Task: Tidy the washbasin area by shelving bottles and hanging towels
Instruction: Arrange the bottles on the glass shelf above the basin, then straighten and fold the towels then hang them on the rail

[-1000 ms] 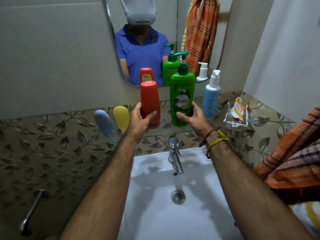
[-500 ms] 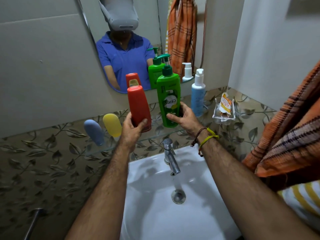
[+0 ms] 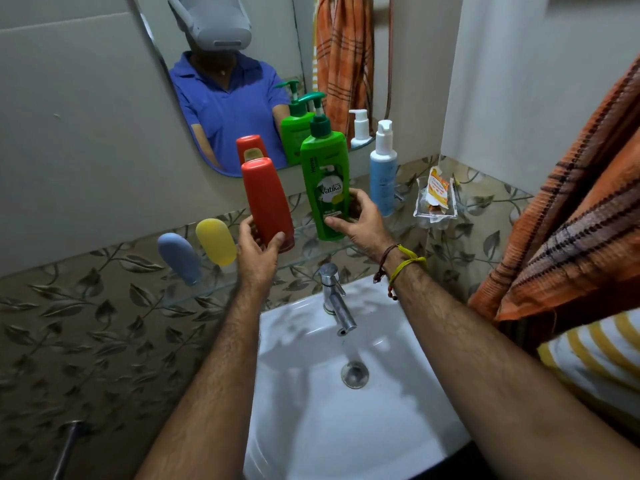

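Note:
My left hand (image 3: 258, 249) grips the base of a red bottle (image 3: 266, 202) standing on the glass shelf (image 3: 304, 261) above the washbasin (image 3: 346, 393). Right beside it, my right hand (image 3: 356, 220) holds the lower part of a green pump bottle (image 3: 323, 178), also upright on the shelf. A blue-and-white pump bottle (image 3: 382, 174) stands further right. A yellow bottle (image 3: 215, 241) and a grey-blue bottle (image 3: 180, 258) rest at the shelf's left end. An orange checked towel (image 3: 568, 216) hangs over my right shoulder, above a yellow-striped towel (image 3: 599, 355).
A mirror (image 3: 242, 81) above the shelf reflects the bottles and another orange towel. A clear soap dish (image 3: 435, 199) with a sachet hangs on the wall at right. The tap (image 3: 334, 296) rises below the shelf's front edge. A metal bar (image 3: 67, 448) sticks out at lower left.
Both hands stay on the red and green bottles at the shelf. The view has swung slightly, and the red bottle leans a little more to the left.

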